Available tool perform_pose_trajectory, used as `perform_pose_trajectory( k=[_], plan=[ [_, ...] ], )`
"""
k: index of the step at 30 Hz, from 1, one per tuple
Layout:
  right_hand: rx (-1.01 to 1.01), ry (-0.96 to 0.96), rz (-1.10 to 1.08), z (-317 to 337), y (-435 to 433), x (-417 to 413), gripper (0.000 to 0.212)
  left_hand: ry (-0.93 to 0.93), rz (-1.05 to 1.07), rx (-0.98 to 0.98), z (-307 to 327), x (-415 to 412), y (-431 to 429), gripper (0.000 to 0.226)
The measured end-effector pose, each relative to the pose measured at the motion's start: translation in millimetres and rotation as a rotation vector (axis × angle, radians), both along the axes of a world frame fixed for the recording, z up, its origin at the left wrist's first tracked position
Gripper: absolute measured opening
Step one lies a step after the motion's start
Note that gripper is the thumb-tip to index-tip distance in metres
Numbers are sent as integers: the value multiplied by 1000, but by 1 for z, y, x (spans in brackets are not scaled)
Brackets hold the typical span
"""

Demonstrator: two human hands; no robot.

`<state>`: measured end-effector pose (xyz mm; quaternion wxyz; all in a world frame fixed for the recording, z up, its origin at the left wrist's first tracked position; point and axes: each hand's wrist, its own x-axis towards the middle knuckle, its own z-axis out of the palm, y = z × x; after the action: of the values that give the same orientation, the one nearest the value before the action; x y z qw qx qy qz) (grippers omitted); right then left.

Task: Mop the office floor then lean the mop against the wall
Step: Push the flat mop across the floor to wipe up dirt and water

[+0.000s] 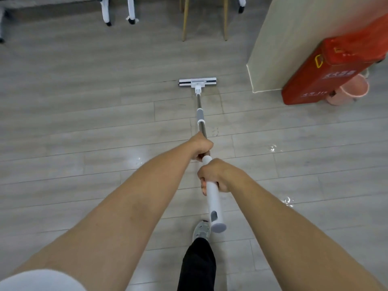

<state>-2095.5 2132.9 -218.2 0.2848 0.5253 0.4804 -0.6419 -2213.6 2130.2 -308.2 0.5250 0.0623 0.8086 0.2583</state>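
A mop with a flat white and dark head (197, 82) lies on the grey wood-look floor (84, 122), stretched out straight ahead of me. Its metal and white handle (212, 198) runs back towards my body. My left hand (201, 147) grips the handle further down the shaft. My right hand (213, 177) grips the white upper part, just behind the left. The handle's capped end sticks out below my right hand.
A beige wall corner (273, 49) stands to the right of the mop head. A red box (327, 74) leans beside it, with a pink bucket (352, 89) behind. Wooden chair legs (184, 22) and white furniture legs (106, 11) line the far side. Wet patches (287, 200) glint on the right.
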Motion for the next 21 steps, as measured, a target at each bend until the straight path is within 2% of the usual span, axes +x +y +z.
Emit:
perform_pose_trajectory(
  k=[3,7,10,15,18,21],
  plan=[
    [10,-27,9,-13,-12,8,34,-34,7,23,-10,8,-11,24],
    [52,-73,22,-21,-22,43,26,-105,50,51,-19,43,-19,39],
    [83,-96,8,-23,-23,77,25,-142,63,67,-16,76,-21,40],
    [143,-123,23,-23,-43,152,29,-180,115,62,-14,151,-39,50],
    [161,-125,52,-23,-62,209,35,-187,82,50,-10,206,-58,55],
    [174,-131,89,-19,-85,273,33,-180,51,43,-6,270,-81,56]
  ],
)
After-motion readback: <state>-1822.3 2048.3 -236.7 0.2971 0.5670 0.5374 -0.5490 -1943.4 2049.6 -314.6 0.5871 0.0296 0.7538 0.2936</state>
